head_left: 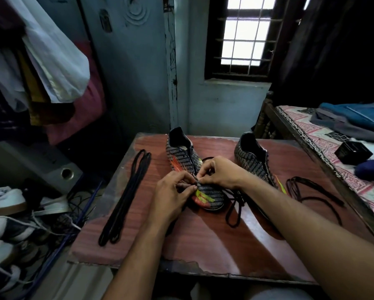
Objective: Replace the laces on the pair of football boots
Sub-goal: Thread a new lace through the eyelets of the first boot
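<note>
Two football boots are sitting on the reddish wooden surface [203, 241], toes pointing toward the person. Both hands are working at the lace area of the left boot [190, 167]. The left hand [171, 195] is pinching a black lace [235, 204] against the upper, fingers curled. The right hand [220, 172] is pinching at the same spot from the other side. The lace is trailing loosely over the surface by the toe. The right boot [255, 161] is standing just beside, untouched. A folded black lace bundle [125, 198] is lying at the left, and a loose black lace [311, 191] at the right.
</note>
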A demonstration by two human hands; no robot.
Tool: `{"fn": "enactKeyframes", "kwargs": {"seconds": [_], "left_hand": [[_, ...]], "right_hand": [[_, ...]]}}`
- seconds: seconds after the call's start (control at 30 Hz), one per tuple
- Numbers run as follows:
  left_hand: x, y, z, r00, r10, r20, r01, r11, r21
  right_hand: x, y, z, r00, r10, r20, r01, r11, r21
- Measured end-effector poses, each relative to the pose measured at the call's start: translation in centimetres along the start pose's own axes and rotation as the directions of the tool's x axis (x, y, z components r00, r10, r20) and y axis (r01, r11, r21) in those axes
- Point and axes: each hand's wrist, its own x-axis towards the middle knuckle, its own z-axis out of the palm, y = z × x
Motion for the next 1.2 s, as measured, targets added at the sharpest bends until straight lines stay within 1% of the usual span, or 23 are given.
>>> {"fn": "enactKeyframes", "kwargs": {"seconds": [0.07, 0.23, 0.27, 0.3, 0.33, 0.4, 0.43, 0.5, 0.57, 0.6, 0.63, 0.7, 0.77, 0.83, 0.93, 1.0, 1.07, 1.13, 1.2], "left_hand": [[-0.2, 0.1, -0.1, 0.999, 0.038, -0.012, -0.038, 0.999, 0.036], [-0.2, 0.1, 0.4, 0.995, 0.093, -0.045, -0.084, 0.982, 0.168], [-0.2, 0.1, 0.4, 0.995, 0.096, -0.042, -0.086, 0.978, 0.192], [-0.2, 0.0, 0.5, 0.995, 0.098, -0.037, -0.088, 0.975, 0.204], [-0.2, -0.1, 0.5, 0.994, 0.102, -0.038, -0.092, 0.975, 0.204], [-0.2, -0.3, 0.4, 0.993, 0.112, -0.045, -0.102, 0.975, 0.195], [-0.3, -0.2, 0.5, 0.992, 0.115, -0.052, -0.103, 0.975, 0.196], [-0.3, 0.1, 0.6, 0.99, 0.128, -0.058, -0.113, 0.971, 0.212], [-0.5, 0.5, 0.7, 0.988, 0.147, -0.055, -0.129, 0.96, 0.247], [-0.6, 0.6, 0.8, 0.987, 0.152, -0.05, -0.134, 0.957, 0.258], [-0.8, 0.7, 0.7, 0.987, 0.153, -0.045, -0.135, 0.954, 0.269], [-1.0, 0.8, 0.7, 0.986, 0.158, -0.048, -0.138, 0.948, 0.287], [-0.9, 0.8, 0.8, 0.985, 0.165, -0.056, -0.14, 0.943, 0.302], [-0.9, 0.9, 0.9, 0.984, 0.168, -0.058, -0.142, 0.939, 0.314], [-1.0, 1.0, 0.8, 0.979, 0.198, -0.048, -0.17, 0.925, 0.339], [-1.2, 1.2, 0.7, 0.976, 0.216, -0.037, -0.192, 0.923, 0.334], [-1.2, 1.4, 0.6, 0.971, 0.238, -0.016, -0.221, 0.923, 0.314], [-1.1, 1.3, 0.7, 0.957, 0.289, -0.008, -0.274, 0.914, 0.299], [-0.9, 0.8, 0.8, 0.941, 0.338, -0.032, -0.316, 0.907, 0.279]], "right_hand": [[-0.6, 0.0, 0.5, 0.999, -0.001, -0.043, 0.001, 1.0, 0.02], [-1.8, 0.0, 1.5, 0.997, 0.007, -0.071, 0.0, 0.995, 0.096], [-1.9, 0.1, 1.8, 0.995, 0.013, -0.095, -0.001, 0.992, 0.129], [-2.1, 0.3, 2.3, 0.988, 0.017, -0.155, 0.008, 0.988, 0.157], [-2.4, 0.6, 3.0, 0.967, 0.011, -0.255, 0.031, 0.987, 0.157], [-3.4, 0.9, 4.7, 0.879, -0.066, -0.472, 0.116, 0.99, 0.079], [-3.9, 0.8, 5.6, 0.829, -0.125, -0.544, 0.158, 0.987, 0.014], [-4.6, 0.6, 6.4, 0.766, -0.223, -0.603, 0.207, 0.973, -0.098], [-4.8, 0.5, 6.4, 0.724, -0.303, -0.62, 0.239, 0.953, -0.187], [-5.0, 0.4, 6.3, 0.704, -0.335, -0.626, 0.261, 0.942, -0.21], [-5.2, 0.4, 6.3, 0.693, -0.349, -0.631, 0.292, 0.936, -0.197], [-5.4, 0.1, 6.5, 0.707, -0.321, -0.63, 0.331, 0.938, -0.107], [-5.4, -0.1, 6.6, 0.736, -0.241, -0.632, 0.324, 0.946, 0.017], [-5.4, 0.1, 6.4, 0.753, -0.185, -0.631, 0.306, 0.948, 0.087], [-5.4, 0.5, 6.1, 0.757, -0.192, -0.625, 0.277, 0.96, 0.04], [-5.4, 0.5, 6.1, 0.749, -0.229, -0.622, 0.305, 0.952, 0.017], [-5.4, 0.3, 6.0, 0.741, -0.236, -0.629, 0.321, 0.947, 0.022], [-5.4, 0.3, 5.9, 0.739, -0.222, -0.636, 0.313, 0.949, 0.033], [-5.4, 0.4, 5.9, 0.744, -0.216, -0.632, 0.301, 0.953, 0.028]]}}
